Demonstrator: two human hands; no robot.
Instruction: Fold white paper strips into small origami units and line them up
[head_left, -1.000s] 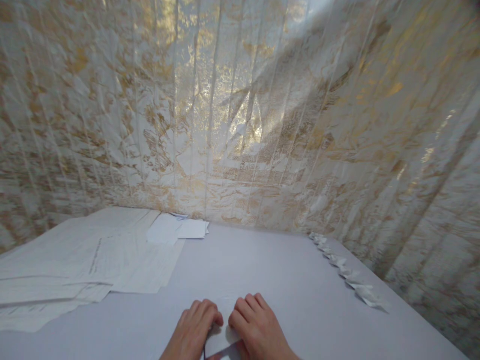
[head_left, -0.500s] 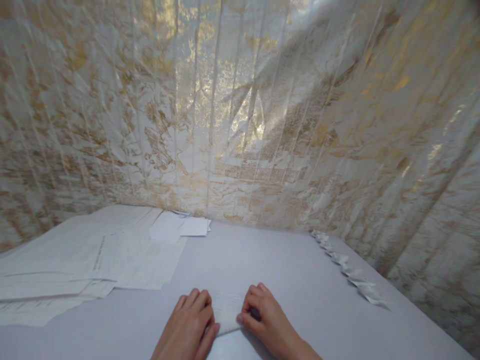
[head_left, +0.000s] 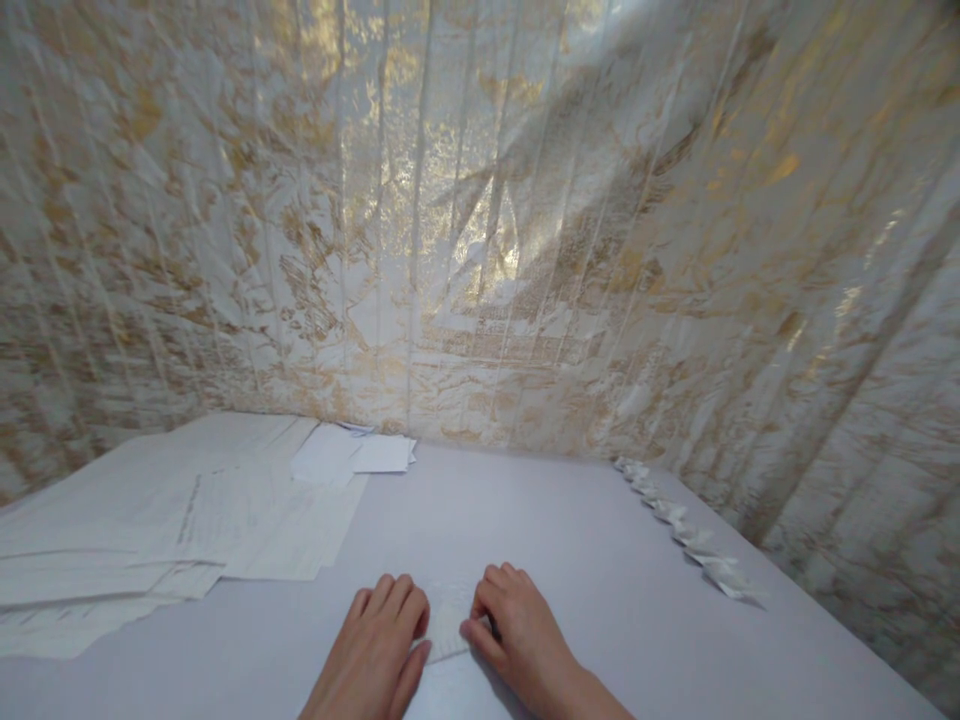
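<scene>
A small white piece of paper [head_left: 448, 628] lies on the pale table [head_left: 570, 560] near its front edge. My left hand [head_left: 379, 650] rests on the paper's left side with fingers together and pressed down. My right hand [head_left: 517, 635] presses on its right side, fingers curled over the edge. Most of the paper is hidden under the two hands; only a strip between them shows.
Loose printed sheets [head_left: 187, 520] are spread over the left of the table, with small white slips [head_left: 352, 455] behind them. A row of several small folded paper pieces [head_left: 686, 530] runs along the right edge. A white and gold curtain [head_left: 480, 220] hangs close behind and to the right.
Both hands have shifted a little forward on the paper. The right hand moved from the paper's top to its right side, and the paper now lies flatter between them.
</scene>
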